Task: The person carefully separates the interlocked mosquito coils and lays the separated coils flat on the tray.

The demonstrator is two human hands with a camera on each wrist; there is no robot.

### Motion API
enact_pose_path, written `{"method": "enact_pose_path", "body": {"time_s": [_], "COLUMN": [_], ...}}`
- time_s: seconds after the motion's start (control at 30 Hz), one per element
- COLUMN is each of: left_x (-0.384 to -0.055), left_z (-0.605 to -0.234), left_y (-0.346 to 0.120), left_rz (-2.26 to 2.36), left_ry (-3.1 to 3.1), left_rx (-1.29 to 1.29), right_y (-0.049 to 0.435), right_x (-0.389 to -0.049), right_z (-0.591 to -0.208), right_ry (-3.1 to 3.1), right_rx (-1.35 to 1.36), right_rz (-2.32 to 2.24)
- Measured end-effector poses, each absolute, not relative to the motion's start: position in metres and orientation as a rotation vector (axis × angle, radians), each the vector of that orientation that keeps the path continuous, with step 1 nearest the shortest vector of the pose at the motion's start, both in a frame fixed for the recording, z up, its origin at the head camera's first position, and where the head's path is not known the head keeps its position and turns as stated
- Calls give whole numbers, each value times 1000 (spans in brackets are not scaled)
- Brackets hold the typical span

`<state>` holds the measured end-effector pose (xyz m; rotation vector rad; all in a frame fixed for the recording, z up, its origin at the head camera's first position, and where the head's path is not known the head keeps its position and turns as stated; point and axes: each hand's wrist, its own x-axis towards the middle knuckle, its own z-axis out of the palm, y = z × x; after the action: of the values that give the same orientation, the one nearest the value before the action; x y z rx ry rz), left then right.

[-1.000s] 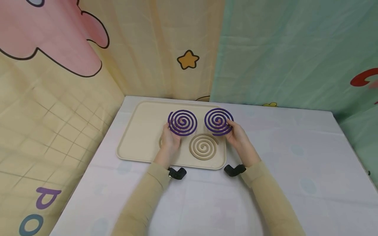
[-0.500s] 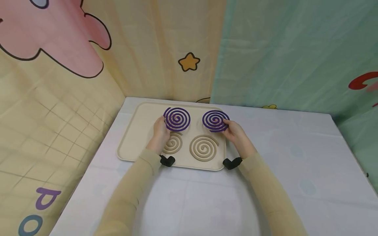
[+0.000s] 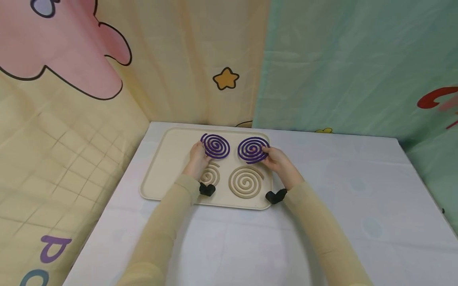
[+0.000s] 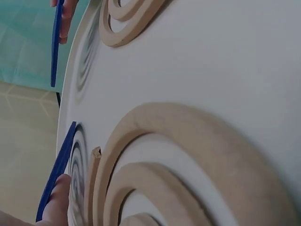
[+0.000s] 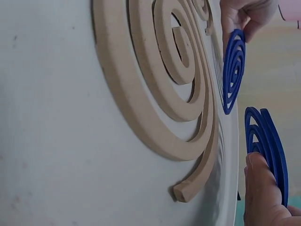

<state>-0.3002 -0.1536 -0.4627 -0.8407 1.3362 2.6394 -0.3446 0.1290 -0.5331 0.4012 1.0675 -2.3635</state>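
Note:
My left hand (image 3: 196, 161) pinches a purple mosquito coil (image 3: 215, 145) at its left edge. The coil is tilted close over the tray's far part, its reflection showing beneath it in the left wrist view. A second purple mosquito coil (image 3: 253, 149) is gripped at its right edge by my right hand (image 3: 280, 161), thumb on top, held above the tray's far right. Both look blue in the wrist views. Two tan mosquito coils lie flat on the tray nearer to me: the right one (image 3: 245, 182) shows whole, while my left hand and wrist partly cover the left one (image 3: 212, 176).
The cream tray (image 3: 161, 171) with a raised rim lies on a white-covered table (image 3: 336, 190). Behind it hang printed cloths (image 3: 322, 63) in yellow and green. A black wrist mount (image 3: 206, 189) sits over the tray's front edge, another (image 3: 275, 196) at its right corner.
The left hand has carried its coil leftward and slightly away from me, uncovering part of the left tan coil. The right hand has shifted its coil left. Both hands keep their hold.

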Motion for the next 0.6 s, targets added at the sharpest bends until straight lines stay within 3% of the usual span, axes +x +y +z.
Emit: {"method": "enact_pose_path", "body": {"time_s": [0.1, 0.2, 0.23, 0.4, 0.6], "left_x": [-316, -319, -310, -286, -278], "left_z": [-488, -492, -476, -437, -434], "left_y": [-162, -164, -161, -156, -163], "left_rz": [2625, 2577, 2538, 2331, 1875], "left_ry": [1377, 1494, 1529, 1840, 2379], "left_rx": [-848, -864, -871, -796, -606], "right_y": [114, 105, 104, 101, 101], "right_x": [-312, -291, -288, -285, -291], "right_z": [-479, -445, -440, -433, -440], "right_ry": [1191, 1229, 1229, 1223, 1250], "right_rx": [518, 572, 572, 562, 586], "right_rz": [-2318, -2287, -2286, -2276, -2267]}}
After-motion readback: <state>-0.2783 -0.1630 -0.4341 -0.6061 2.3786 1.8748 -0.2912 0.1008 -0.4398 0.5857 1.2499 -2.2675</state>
